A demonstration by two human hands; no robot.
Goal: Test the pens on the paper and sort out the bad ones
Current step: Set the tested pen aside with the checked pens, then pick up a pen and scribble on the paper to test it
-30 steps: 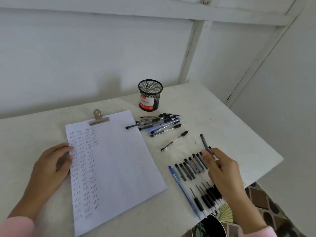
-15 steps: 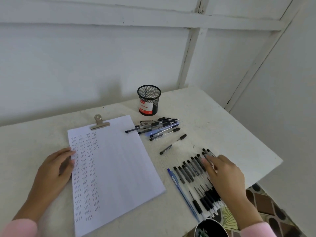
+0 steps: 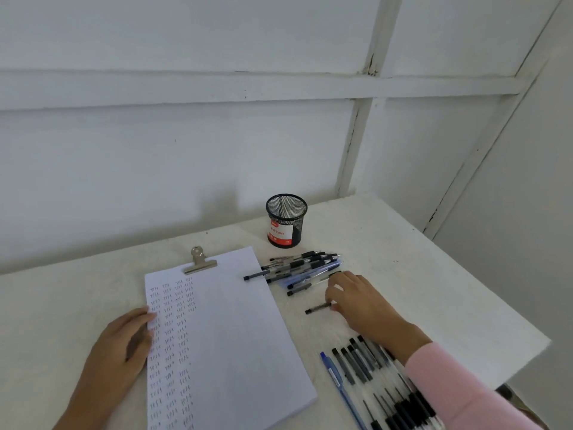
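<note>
A white sheet of paper (image 3: 229, 336) under a metal clip (image 3: 200, 262) lies on the table, with columns of small test marks down its left side. My left hand (image 3: 121, 352) lies flat on the sheet's left edge. To the right of the sheet, a single black pen (image 3: 317, 307) lies on the table. My right hand (image 3: 361, 302) covers its right end, thumb and fingers closed around it. Just beyond is a loose pile of pens (image 3: 302, 268). A neat row of pens (image 3: 362, 364) sits near the front right, partly under my pink sleeve.
A black mesh pen cup (image 3: 286, 220) with a red label stands behind the pile. A blue pen (image 3: 334, 374) lies at the left end of the row. The white table (image 3: 449, 290) ends close on the right, and walls stand behind and to the right.
My right hand set a pen down into the front row, then moved forward and left onto the single pen. My left hand stayed on the paper. The camera tilted up.
</note>
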